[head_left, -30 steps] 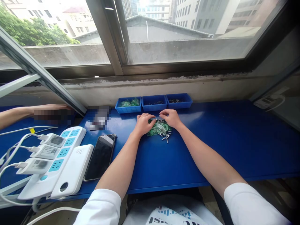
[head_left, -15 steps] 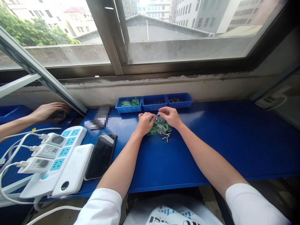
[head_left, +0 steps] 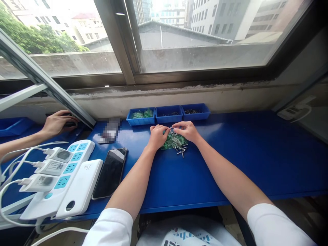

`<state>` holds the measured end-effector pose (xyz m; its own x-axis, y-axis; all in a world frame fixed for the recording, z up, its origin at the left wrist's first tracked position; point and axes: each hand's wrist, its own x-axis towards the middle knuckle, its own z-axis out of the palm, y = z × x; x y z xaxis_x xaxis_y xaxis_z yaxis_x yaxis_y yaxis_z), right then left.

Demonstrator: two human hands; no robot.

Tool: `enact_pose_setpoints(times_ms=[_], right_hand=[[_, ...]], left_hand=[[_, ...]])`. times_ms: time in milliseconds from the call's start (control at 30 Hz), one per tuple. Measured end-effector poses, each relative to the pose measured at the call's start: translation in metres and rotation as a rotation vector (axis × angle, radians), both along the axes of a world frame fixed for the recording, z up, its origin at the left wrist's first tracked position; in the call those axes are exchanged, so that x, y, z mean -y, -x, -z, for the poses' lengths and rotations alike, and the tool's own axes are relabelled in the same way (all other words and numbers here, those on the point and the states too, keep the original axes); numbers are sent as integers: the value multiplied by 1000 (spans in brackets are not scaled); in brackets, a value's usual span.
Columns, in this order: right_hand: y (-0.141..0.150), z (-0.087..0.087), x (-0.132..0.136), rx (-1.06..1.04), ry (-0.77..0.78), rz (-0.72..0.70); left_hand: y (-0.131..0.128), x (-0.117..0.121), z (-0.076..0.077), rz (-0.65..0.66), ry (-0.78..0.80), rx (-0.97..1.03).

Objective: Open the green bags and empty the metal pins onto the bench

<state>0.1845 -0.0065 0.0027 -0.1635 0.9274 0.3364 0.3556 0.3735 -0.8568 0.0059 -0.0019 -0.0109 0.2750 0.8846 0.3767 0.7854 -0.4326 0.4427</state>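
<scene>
My left hand (head_left: 158,137) and my right hand (head_left: 188,131) meet fingertip to fingertip above a small pile. Both are closed in a pinch. Between the fingertips shows a tiny silver metal pin (head_left: 171,127), too small to tell its exact kind; both hands seem to be on it. Beneath them lie green translucent pieces (head_left: 167,145), with silver rod-like metal pins (head_left: 182,150) scattered over their front and right side. My fingers hide part of the pile.
Behind the pile stand three blue bins: one with green pieces (head_left: 128,116), two with dark metal parts (head_left: 166,119) (head_left: 196,116). At left lie a phone (head_left: 110,173), a white power bank (head_left: 80,188) and a power strip (head_left: 88,147). Another person's hand (head_left: 57,123) holds a dark object beyond the metal frame.
My right hand has come down slightly and its fingertips have closed in on the left hand's. The other person's hand has shifted a little on its dark object.
</scene>
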Motion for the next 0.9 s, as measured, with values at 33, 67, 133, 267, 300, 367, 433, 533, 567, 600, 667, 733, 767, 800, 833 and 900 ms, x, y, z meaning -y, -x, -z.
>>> enact_pose_setpoints(times_ms=[33, 67, 133, 267, 300, 367, 433, 533, 567, 600, 667, 733, 767, 800, 833, 900], right_hand=[[0, 0, 0, 7, -5, 10], [-1, 1, 0, 7, -10, 17], [-2, 2, -1, -4, -19, 34], [-6, 8, -3, -19, -60, 120], [-7, 10, -3, -11, -80, 146], [-8, 14, -4, 12, -125, 190], [-10, 18, -6, 29, -162, 227], [-13, 22, -9, 9, -168, 272], [-15, 23, -11, -3, -163, 285], [-17, 24, -12, -15, -160, 301], [-21, 25, -14, -26, -165, 334], [-25, 25, -16, -28, -179, 383], [-27, 25, -17, -24, -188, 410], [-29, 24, -18, -15, -203, 439], [-31, 24, -20, -2, -224, 470], [-34, 25, -24, 56, -256, 528]], left_hand=[[0, 0, 0, -1, 2, -1], [0, 0, 0, 0, -3, 2], [1, -1, -1, 2, -28, 16], [6, -5, -2, -47, -85, 61], [8, -5, -2, -70, -92, 71], [11, -7, -2, -113, -100, 88], [13, -9, -2, -140, -112, 103], [13, -13, -4, -157, -142, 120], [12, -15, -6, -165, -144, 120], [12, -18, -7, -176, -131, 116], [12, -23, -9, -228, -41, 96], [15, -27, -10, -270, 110, 86], [16, -28, -9, -280, 160, 99], [18, -29, -7, -282, 190, 127], [20, -29, -5, -286, 213, 161], [23, -30, 2, -290, 204, 212]])
